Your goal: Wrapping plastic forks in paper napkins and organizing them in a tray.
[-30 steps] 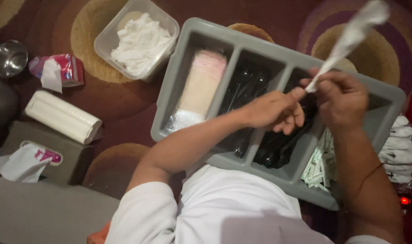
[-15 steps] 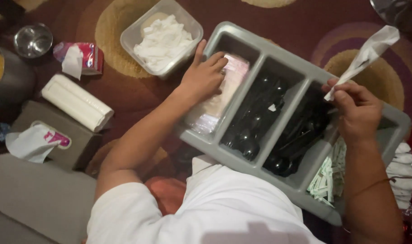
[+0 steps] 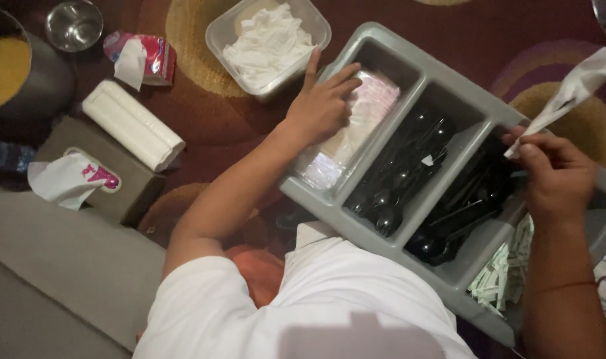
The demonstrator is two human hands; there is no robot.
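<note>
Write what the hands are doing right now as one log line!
left hand: on clear packet stack in grey tray | right hand: holds white sleeve | black spoons: untouched

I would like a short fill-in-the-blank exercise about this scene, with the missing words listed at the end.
1. The left hand rests on the clear plastic sleeves in the ____ compartment of the grey divided tray.
2. The right hand pinches a ____ plastic sleeve that points up and away.
3. The two middle compartments hold ____ plastic cutlery.
4. The clear tub beyond the left hand holds ____ napkins.

Missing words: leftmost; clear; black; white
</note>
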